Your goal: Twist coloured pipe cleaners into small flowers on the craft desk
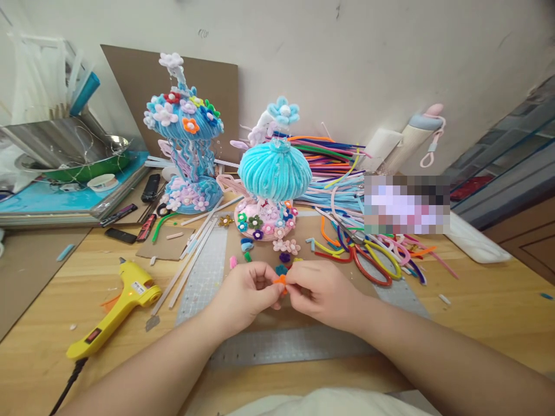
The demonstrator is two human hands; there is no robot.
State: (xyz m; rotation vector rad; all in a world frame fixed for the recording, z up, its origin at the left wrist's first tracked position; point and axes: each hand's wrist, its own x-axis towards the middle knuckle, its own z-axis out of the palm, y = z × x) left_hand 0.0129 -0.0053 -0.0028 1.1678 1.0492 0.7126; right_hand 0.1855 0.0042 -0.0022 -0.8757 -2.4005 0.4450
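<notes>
My left hand (245,292) and my right hand (318,292) meet over the grey cutting mat (203,277). Both pinch a small orange pipe-cleaner piece (281,281) between thumb and fingertips. Just beyond them stands a turquoise fuzzy dome (274,170) on a pink base ringed with little pipe-cleaner flowers (265,225). Loose small flowers (286,249) and coloured bits lie between that base and my hands. A second, taller blue pipe-cleaner piece (186,138) with flowers on top stands further back left.
A yellow glue gun (117,306) lies left on the wooden table, cord running off the near edge. White glue sticks (191,254) lie beside the mat. A heap of coloured pipe cleaners (342,173) and scissors (373,263) sit right. Metal bowls (69,144) stand far left.
</notes>
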